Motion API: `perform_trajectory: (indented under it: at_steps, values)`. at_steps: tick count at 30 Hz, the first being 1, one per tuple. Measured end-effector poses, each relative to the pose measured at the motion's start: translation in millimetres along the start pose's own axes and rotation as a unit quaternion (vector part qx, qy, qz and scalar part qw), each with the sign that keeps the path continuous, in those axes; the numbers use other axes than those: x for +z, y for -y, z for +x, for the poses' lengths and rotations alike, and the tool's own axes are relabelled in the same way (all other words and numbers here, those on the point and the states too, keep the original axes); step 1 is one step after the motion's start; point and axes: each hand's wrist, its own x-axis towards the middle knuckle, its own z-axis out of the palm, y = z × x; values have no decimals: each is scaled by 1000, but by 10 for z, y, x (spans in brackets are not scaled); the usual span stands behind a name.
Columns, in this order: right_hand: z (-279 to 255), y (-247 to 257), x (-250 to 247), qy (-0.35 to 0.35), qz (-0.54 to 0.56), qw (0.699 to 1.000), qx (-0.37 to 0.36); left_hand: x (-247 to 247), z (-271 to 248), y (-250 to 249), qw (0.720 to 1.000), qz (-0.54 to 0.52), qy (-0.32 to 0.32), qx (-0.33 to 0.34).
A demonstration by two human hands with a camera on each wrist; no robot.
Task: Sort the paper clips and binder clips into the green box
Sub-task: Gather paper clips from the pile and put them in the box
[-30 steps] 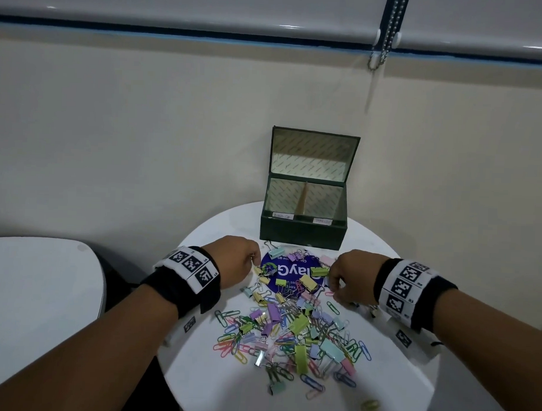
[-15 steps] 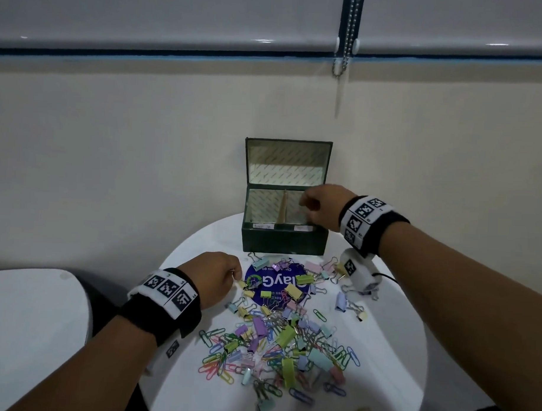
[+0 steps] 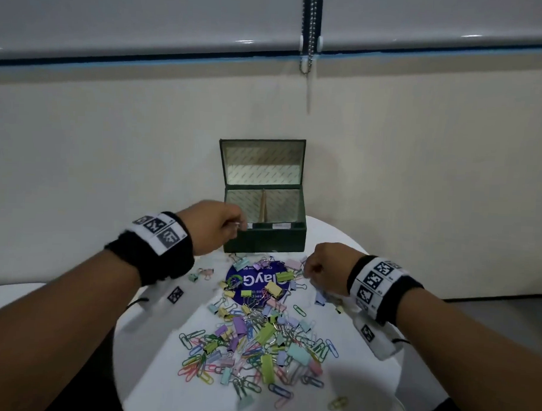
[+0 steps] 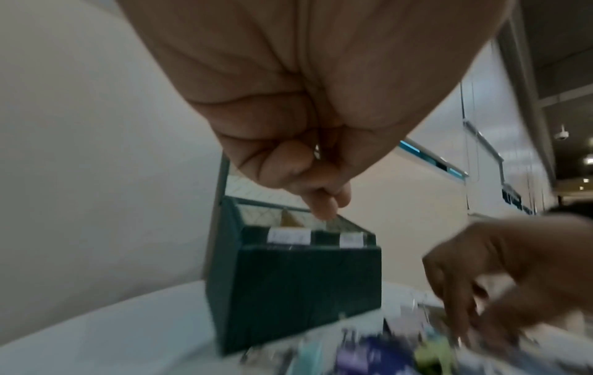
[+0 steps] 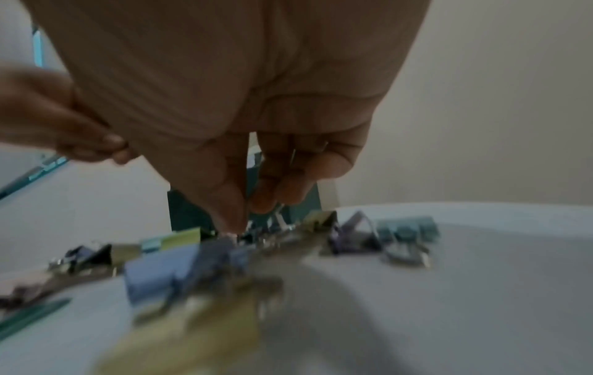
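The green box (image 3: 264,242) stands open at the back of the round white table (image 3: 154,339), lid upright, a divider splitting it into two compartments. My left hand (image 3: 232,227) hovers at the box's front left corner, fingers curled round a small clip whose silver glint (image 4: 317,149) just shows. A heap of pastel paper clips and binder clips (image 3: 253,337) covers the table's middle. My right hand (image 3: 310,272) is down at the heap's right edge; its thumb and fingertips (image 5: 237,215) pinch at a binder clip's wire handle, though the view is blurred.
A round blue sticker (image 3: 251,281) lies under the clips in front of the box. A second white table (image 3: 30,298) stands to the left. The wall rises right behind the box, and a blind chain (image 3: 309,37) hangs above.
My right hand came back from over the box down to the heap's right edge. My left hand lifted from the heap to the box's front left corner with a clip.
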Motion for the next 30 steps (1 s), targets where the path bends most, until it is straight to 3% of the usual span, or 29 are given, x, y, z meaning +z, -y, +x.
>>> perform_trajectory:
  at_steps: [4, 9, 12, 15, 17, 21, 25, 30]
  values:
    - [22, -1, 62, 0, 9, 1000, 4, -24, 471, -246, 998, -40, -46, 1]
    - [79, 39, 167, -13, 13, 1000, 2, 184, 890, -375, 990, -117, -62, -49]
    - [85, 12, 176, -15, 22, 1000, -2, 217, 961, -405, 996, -62, -44, -51]
    - [81, -17, 199, -24, 30, 999, 12, 228, 831, -493, 996, 2, -88, 6]
    - [80, -26, 212, -29, 24, 999, 9, 308, 682, -567, 997, 27, -36, 59]
    - [88, -8, 196, -37, 33, 999, 2, 597, 486, -612, 974, 133, 143, 112]
    - [69, -16, 209, -37, 42, 998, -5, 714, 462, -549, 965, 204, 144, 84]
    - [87, -20, 230, -10, 36, 999, -4, 644, 462, -510, 971, 176, 139, 80]
